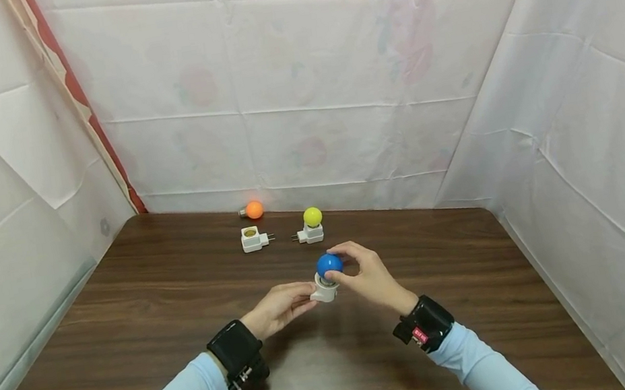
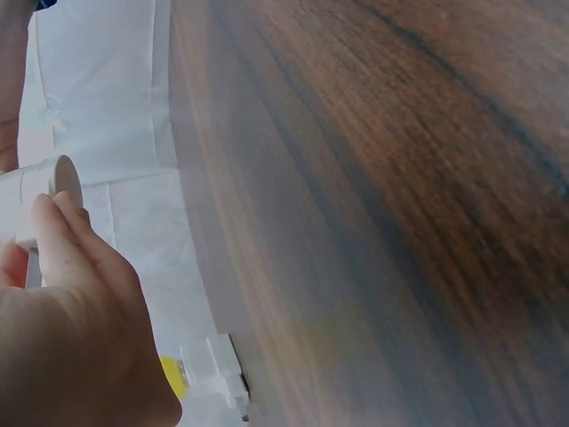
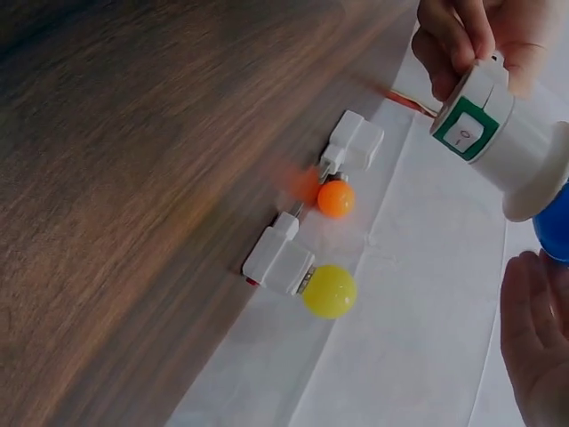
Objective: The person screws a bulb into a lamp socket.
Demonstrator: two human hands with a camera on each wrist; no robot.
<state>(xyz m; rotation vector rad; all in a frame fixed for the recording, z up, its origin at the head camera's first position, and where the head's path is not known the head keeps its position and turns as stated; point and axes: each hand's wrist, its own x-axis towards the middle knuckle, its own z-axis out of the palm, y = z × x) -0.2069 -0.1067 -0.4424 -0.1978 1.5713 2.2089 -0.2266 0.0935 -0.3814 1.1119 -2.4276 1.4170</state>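
My left hand (image 1: 281,305) grips a white lamp socket (image 1: 325,294) by its side, above the dark wooden table. In the right wrist view a rocker switch (image 3: 464,132) on a green panel shows on the socket's body. My right hand (image 1: 370,276) pinches a round blue light bulb (image 1: 329,262) between thumb and fingers. The bulb stands at the socket's mouth, its metal base partly showing there in the head view. Only the socket's lower end (image 2: 67,182) appears in the left wrist view, with my fingers along it.
Toward the table's back edge an orange bulb (image 1: 254,209) lies on its side behind a bulbless white plug-in socket (image 1: 251,240). Right of them, a yellow bulb (image 1: 312,216) sits upright in another white plug-in socket (image 1: 311,234). White sheets (image 1: 293,75) hang around the table.
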